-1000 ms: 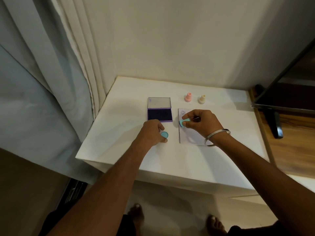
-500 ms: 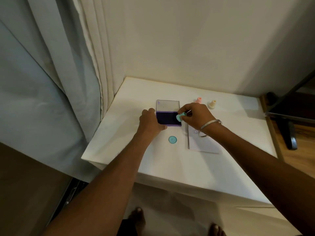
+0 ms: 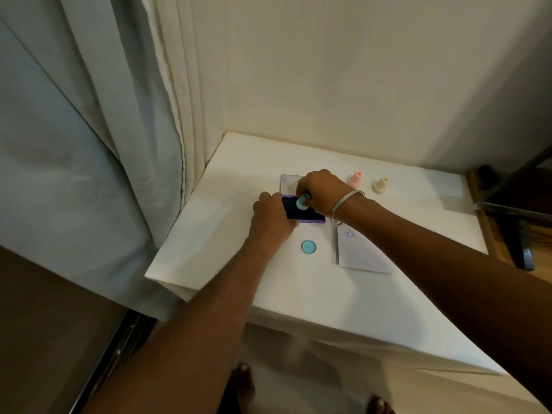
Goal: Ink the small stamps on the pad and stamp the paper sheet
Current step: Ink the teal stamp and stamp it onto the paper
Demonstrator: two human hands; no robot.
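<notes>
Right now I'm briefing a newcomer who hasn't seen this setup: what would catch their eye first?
The two hands meeting mid-table: the right hand presses a teal stamp onto the dark purple ink pad, which the left hand steadies. Next, the teal round cap lying alone in front of the pad, and the paper sheet to its right with a smiley print. Pink and cream stamps stand behind.

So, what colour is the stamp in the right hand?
Teal stamp, pinched by the right hand; head view, the only one.
</notes>
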